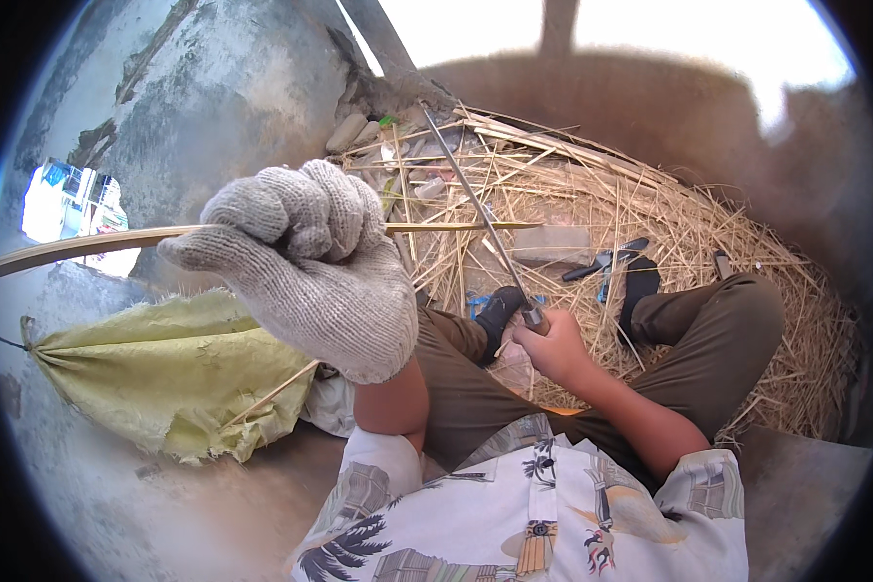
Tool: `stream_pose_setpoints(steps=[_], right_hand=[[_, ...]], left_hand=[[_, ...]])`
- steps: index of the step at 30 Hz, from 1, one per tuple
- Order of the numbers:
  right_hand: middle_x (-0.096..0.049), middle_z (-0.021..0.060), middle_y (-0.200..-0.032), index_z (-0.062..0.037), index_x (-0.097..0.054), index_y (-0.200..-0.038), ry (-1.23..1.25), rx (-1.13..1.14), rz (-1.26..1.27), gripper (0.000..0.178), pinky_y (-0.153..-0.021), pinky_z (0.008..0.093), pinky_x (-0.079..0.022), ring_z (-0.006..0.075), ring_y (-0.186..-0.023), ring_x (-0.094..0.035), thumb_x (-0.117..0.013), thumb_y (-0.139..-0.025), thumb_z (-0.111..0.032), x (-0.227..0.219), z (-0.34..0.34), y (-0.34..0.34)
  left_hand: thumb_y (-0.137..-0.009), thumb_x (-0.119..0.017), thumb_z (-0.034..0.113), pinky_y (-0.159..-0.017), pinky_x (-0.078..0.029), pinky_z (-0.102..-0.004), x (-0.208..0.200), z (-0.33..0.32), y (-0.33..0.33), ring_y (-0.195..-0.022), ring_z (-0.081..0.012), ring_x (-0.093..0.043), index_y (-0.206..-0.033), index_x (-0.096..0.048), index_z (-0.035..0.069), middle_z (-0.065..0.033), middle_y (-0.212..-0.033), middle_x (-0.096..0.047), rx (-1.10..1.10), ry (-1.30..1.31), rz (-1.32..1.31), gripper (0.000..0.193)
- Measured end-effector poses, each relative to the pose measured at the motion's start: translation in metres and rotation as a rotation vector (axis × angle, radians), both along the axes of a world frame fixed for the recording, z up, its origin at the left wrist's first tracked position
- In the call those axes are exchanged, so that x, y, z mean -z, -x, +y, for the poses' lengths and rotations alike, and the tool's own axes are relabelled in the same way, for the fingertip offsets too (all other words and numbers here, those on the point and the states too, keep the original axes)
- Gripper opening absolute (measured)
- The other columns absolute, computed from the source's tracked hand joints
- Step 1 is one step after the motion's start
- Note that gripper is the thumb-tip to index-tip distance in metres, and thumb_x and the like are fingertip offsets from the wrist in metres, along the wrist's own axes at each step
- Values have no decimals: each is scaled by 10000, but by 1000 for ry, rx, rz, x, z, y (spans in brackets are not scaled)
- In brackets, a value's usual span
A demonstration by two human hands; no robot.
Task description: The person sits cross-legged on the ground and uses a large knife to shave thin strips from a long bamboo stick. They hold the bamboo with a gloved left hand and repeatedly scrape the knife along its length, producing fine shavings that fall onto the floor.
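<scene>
In the head view, the person's left hand (301, 262), in a thick off-white knitted glove, is raised close to the camera and closed around a long, thin, yellow-tan, bamboo-like strip (436, 227). The strip lies across the picture, its long axis running nearly side to side; it sticks out past both sides of the glove, the left end wider and bending slightly downward, the right end tapering to a narrow tip. The bare right hand (556, 349), lower and to the right, grips the handle of a long, narrow, grey metal knife (468, 189) whose blade slants away from the body and to the left. Strip and blade cross at a steep angle to the right of the glove, near the strip's tip; whether they touch I cannot tell. The left hand is the nearer one to the strip, which passes through its fist. Beyond are a flat grey block (551, 242) and a heap of dry straw-coloured slivers (747, 301); a yellow-green woven sack (165, 373) lies below the strip's left part
</scene>
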State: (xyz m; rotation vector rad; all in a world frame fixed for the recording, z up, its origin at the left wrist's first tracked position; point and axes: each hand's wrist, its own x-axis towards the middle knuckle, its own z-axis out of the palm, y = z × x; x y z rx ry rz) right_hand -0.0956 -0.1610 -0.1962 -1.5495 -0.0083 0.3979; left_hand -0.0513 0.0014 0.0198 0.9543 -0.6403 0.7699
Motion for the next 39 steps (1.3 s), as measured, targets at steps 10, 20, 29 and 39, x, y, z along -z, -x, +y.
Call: stream_pose_setpoints(steps=[10,20,29,39], right_hand=[[-507,13,-524,-40,-553,-669,-84,15,161,216,-384,284,-358,99,-393,-462,-657,-836,-130,-17,-1,-2],[-536,13,-581,-14,-607,-745,-334,146,-48,146,-396,287,-350,100,-434,-489,-659,-839,-113,10,-4,4],[-552,10,-596,-14,-624,-773,-114,2,191,159,-427,280,-370,96,-453,-489,-651,-845,-153,-16,-2,-2],[-514,26,-517,-42,-546,-675,-137,55,119,227,-367,284,-354,103,-387,-473,-651,-861,-120,-34,-11,2]], left_hand=[[-1002,-406,606,-367,-240,-240,13,-11,-28,-457,-84,-271,-751,-494,134,41,-574,-298,15,-55,93,542],[-1039,-413,556,-374,-233,-260,31,-32,-38,-427,-91,-274,-672,-386,124,25,-541,-326,-150,-25,194,568],[-1014,-389,630,-330,-202,-280,38,-44,-39,-378,-97,-232,-600,-350,155,29,-494,-292,-297,106,279,631],[-1001,-427,623,-318,-178,-256,8,-35,-19,-386,-75,-188,-593,-356,161,59,-483,-255,-253,139,272,620]])
